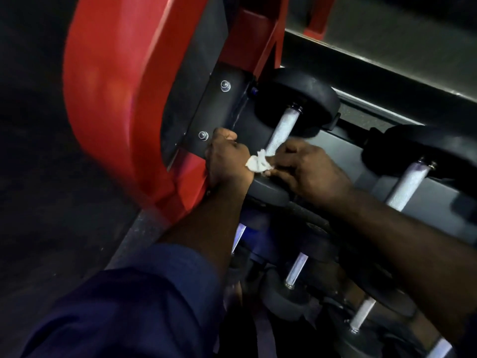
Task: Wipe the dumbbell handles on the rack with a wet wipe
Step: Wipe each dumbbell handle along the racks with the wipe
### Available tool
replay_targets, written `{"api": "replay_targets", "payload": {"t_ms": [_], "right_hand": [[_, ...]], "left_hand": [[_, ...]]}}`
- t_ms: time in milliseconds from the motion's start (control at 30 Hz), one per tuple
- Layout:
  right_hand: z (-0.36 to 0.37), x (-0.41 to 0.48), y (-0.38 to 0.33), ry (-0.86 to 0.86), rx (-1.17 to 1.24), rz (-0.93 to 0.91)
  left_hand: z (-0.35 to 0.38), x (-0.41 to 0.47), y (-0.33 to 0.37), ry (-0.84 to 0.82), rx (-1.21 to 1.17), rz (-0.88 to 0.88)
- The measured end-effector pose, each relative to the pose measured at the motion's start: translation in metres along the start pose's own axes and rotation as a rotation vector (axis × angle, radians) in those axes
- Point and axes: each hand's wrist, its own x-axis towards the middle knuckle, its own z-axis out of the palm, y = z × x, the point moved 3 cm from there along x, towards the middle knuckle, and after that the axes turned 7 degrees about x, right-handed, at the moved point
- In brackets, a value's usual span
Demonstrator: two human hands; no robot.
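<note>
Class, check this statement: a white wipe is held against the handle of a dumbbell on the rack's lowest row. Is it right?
No. The head view shows the white wipe held against the handle of a dumbbell on the uppermost row in view, beside the red frame; other rows lie below.

a gym: black dumbbells (pixel 296 99) lie in tiers on a red-framed rack (pixel 116 86) over dark flooring (pixel 31 151).

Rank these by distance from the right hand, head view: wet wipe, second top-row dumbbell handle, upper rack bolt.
1. wet wipe: pinched by the right hand, at its left edge.
2. second handle: just right of that wrist, same top row.
3. upper bolt: up left on the rack plate, beyond the left hand.
</note>
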Motion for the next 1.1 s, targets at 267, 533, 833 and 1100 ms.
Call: {"api": "replay_targets", "payload": {"t_ms": [267, 533, 833, 1100], "right_hand": [[-0.002, -0.009, -0.013, -0.016, -0.199, 0.107], [0.004, 0.009, 0.006, 0.508, -0.039, 0.547], [0.018, 0.037, 0.026, 0.696, 1.535, 1.104], [0.010, 0.021, 0.017, 0.285, 1.240, 1.083]], "left_hand": [[0.000, -0.001, -0.001, -0.010, -0.042, 0.027], [0.000, -0.002, 0.001, -0.020, -0.044, 0.022], [0.000, -0.004, 0.002, -0.051, -0.028, 0.030], [-0.001, -0.003, 0.003, -0.051, -0.037, 0.030]]}}
